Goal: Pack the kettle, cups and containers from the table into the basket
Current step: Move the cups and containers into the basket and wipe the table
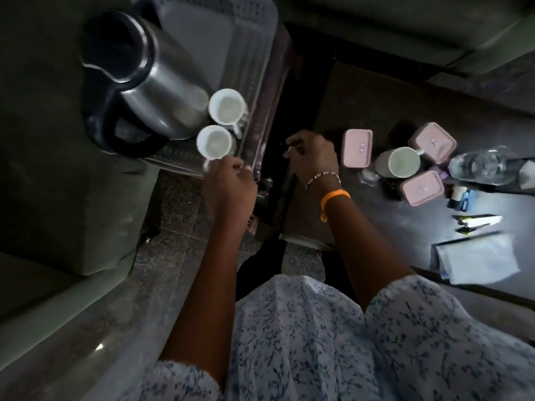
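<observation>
Cup [214,141] handle pinched by left hand [230,183] fingers; container [357,147] label unreadable

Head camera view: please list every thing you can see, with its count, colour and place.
kettle: 1, steel with black handle, in the basket, left part.
white cups: 2, in the basket beside the kettle.
basket: 1, grey, left of the table.
cup on table: 1, white, between the containers.
pink containers: 3, lidded, on the table around that cup.
water bottle: 1, clear, lying at the table's right edge.
folded cloth: 1, pale blue, table near side.
table: 1, dark.
left hand: at the nearer cup's handle.
right hand: closed, over the table's edge.
</observation>
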Demonstrator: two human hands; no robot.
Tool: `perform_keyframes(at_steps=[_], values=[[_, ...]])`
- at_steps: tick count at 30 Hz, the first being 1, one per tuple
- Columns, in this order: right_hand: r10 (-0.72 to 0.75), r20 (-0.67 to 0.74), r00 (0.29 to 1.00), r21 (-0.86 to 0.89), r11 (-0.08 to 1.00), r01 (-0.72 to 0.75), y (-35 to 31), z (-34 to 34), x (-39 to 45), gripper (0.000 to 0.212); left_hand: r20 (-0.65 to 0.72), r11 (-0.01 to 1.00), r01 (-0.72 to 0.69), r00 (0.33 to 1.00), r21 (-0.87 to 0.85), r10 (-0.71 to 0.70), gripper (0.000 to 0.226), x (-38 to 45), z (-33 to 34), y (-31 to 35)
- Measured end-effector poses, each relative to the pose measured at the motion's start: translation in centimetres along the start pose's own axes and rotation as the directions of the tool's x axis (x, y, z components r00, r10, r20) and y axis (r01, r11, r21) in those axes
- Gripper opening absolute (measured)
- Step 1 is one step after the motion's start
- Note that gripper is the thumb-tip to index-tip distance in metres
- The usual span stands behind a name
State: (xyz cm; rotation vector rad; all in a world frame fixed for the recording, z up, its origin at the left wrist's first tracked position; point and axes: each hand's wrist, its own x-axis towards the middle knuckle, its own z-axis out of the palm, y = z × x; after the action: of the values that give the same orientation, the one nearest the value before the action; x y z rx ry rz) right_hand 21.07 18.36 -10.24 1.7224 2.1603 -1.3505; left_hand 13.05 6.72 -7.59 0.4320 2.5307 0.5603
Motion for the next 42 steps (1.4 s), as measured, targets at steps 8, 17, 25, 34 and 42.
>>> perform_keyframes(at_steps=[8, 17, 25, 34, 42], values=[[0.293, -0.121, 0.948, 0.067, 0.956, -0.287, 15.3, -6.2, -2.3, 0.023, 0.448, 0.995, -0.087, 0.892, 0.045, 0.058, 0.017, -5.9, 10.7, 6.2], [0.585, -0.225, 0.779, 0.203, 0.81, -0.55, 26.5, -12.2, 0.4, 0.025, 0.541, 0.996, -0.066, 0.841, 0.052, 0.027, 0.028, -6.3, 22.2, 12.4], [0.712, -0.045, 0.701, 0.334, 0.672, -0.661, 31.2, -11.8, 2.6, 0.032, 0.541, 0.999, 0.052, 0.84, -0.01, -0.038, 0.04, -5.6, 28.5, 14.2], [0.64, -0.018, 0.768, 0.302, 0.736, -0.607, 30.7, -11.6, 2.9, 0.025, 0.459, 0.997, 0.082, 0.886, 0.0, -0.073, 0.037, -5.2, 27.8, 13.8], [0.417, -0.034, 0.908, 0.295, 0.872, -0.39, 23.2, -11.5, 0.0, 0.024, 0.337, 0.969, 0.121, 0.941, -0.217, -0.042, 0.03, -6.7, 18.3, 10.4]])
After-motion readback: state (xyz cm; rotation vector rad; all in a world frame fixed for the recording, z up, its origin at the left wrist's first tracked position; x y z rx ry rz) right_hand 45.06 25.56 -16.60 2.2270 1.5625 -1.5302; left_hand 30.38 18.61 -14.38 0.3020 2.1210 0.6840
